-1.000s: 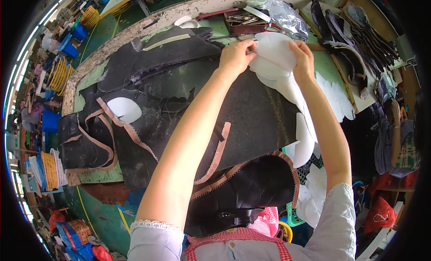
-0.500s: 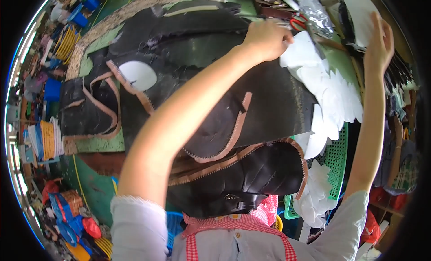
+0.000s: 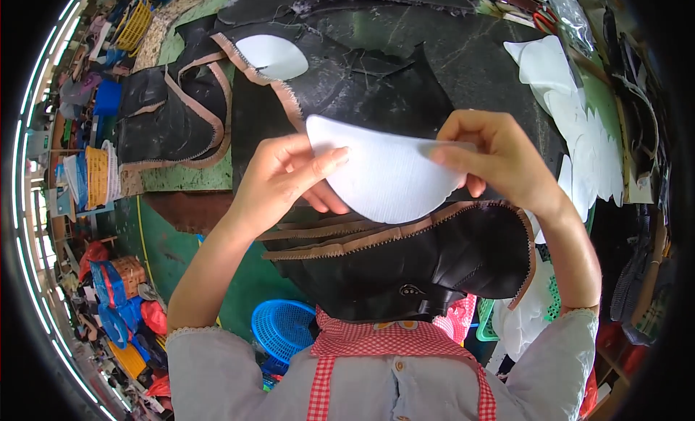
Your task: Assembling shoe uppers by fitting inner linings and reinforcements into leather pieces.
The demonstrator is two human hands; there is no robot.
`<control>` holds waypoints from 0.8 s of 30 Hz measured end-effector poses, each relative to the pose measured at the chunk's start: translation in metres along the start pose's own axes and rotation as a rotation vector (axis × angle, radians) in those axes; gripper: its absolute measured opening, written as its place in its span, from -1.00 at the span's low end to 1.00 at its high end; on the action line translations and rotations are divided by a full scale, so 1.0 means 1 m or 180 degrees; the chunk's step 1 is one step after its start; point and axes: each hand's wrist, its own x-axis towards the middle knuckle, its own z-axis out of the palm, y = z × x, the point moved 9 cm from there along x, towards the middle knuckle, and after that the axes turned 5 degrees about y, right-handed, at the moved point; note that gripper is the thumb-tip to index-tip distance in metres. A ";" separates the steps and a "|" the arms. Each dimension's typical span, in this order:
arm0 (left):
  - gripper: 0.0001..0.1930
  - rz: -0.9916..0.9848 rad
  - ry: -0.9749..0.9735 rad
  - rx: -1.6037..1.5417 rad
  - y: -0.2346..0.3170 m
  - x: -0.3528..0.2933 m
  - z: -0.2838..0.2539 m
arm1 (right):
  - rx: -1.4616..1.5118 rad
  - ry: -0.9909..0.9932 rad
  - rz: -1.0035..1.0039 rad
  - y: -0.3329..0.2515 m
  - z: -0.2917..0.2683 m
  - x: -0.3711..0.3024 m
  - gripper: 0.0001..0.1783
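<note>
A white half-oval sheet piece [image 3: 387,176] is held up in front of me between both hands. My left hand [image 3: 286,176] pinches its left corner, thumb on top and fingers beneath. My right hand [image 3: 503,157] grips the right corner, its thumb slightly blurred. Below them, across my lap, lies a black leather boot upper [image 3: 376,280] with a brown toothed-edge strip and a buckle. Beyond the hands, a black leather piece [image 3: 340,95] bordered in brown rests on the table, with another white piece [image 3: 274,57] lying on it.
Several white pieces overlap in a fanned row [image 3: 579,131] at the table's right. Another brown-edged black piece [image 3: 174,120] lies at the left. Red-handled scissors [image 3: 544,20] are at the far right. A blue basket [image 3: 284,330] stands low beside my lap, and a green basket [image 3: 486,323] lower right.
Both hands have come back from the far right side toward my body. The white piece my right hand held there is now between both hands, and my left hand has taken its other corner.
</note>
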 end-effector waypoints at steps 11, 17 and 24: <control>-0.78 -0.0241 0.0418 0.0878 -0.038 0.017 -0.016 | -0.0951 -0.0062 0.0017 0.023 0.006 0.027 -0.78; -0.67 0.1572 0.1042 0.3557 0.016 -0.002 -0.004 | -0.3117 0.1217 -0.1482 -0.025 0.011 0.003 -0.70; -0.50 0.2856 0.1669 0.3301 0.097 0.040 0.051 | -0.2931 0.0180 -0.2114 -0.006 0.076 -0.050 -0.18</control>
